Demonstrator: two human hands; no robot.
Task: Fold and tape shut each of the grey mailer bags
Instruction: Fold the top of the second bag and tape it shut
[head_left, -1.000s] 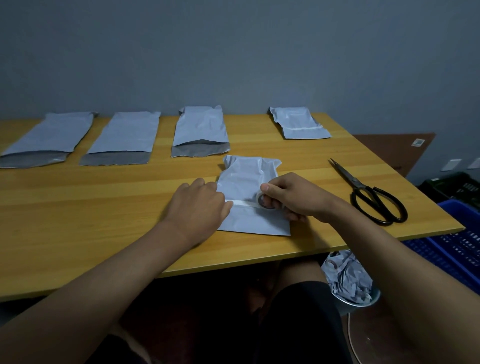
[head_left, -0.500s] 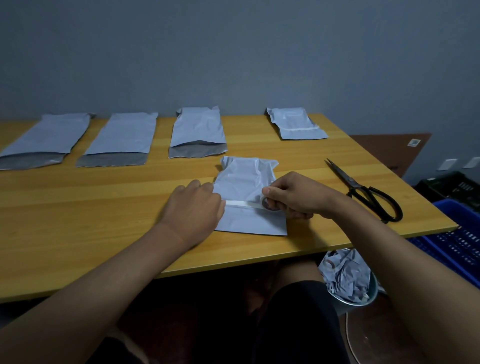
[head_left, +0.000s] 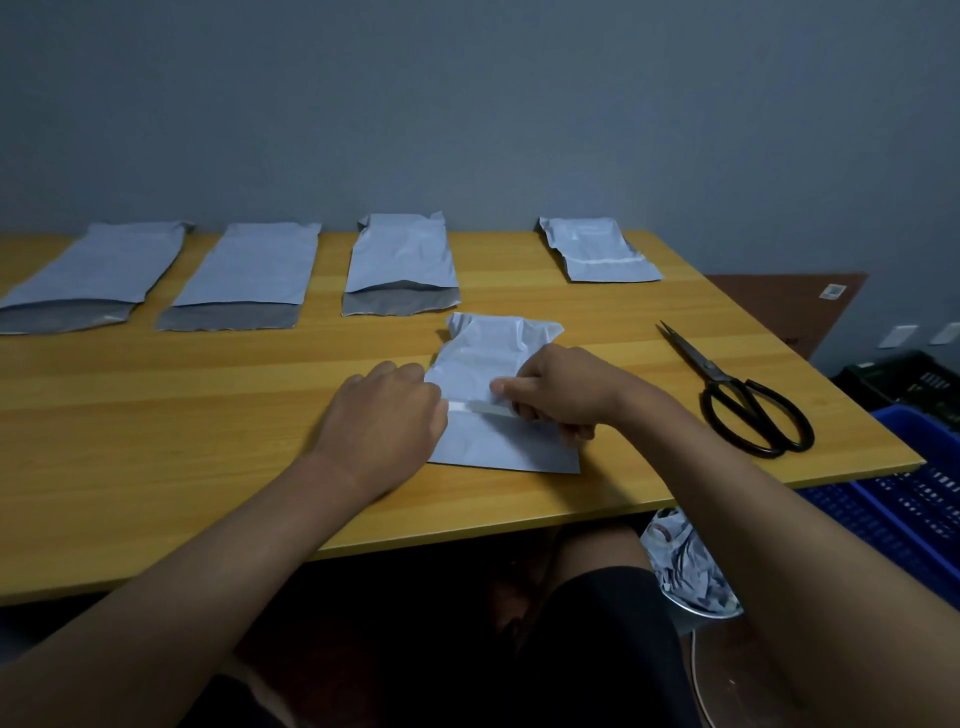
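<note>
Along the far edge of the wooden tabletop (head_left: 156, 415), three unsealed grey mailer bags: far-left bag (head_left: 98, 265), second bag (head_left: 249, 265), third bag (head_left: 400, 254), each flat with its darker flap open toward the near side. Nearer, left hand (head_left: 387, 415) palm down, fingers (head_left: 400, 371) loosely bent, pressing the left edge of the folded bag (head_left: 493, 447) and one end of a tape strip (head_left: 475, 407). Folded bag flat at tabletop centre, crumpled at its far end, tape strip across its middle. Right hand (head_left: 563, 392) just beside, fingers curled around something at the strip's right end, thumb pointing left along the tape; object in that grip hidden. Further back and right, a fourth bag (head_left: 597, 254), folded and taped across. Black scissors (head_left: 737, 395) near the right edge, blades closed, well apart from the hands. Below the tabletop, a bin of crumpled scraps (head_left: 685, 571); at far right, a blue crate (head_left: 893, 509).
</note>
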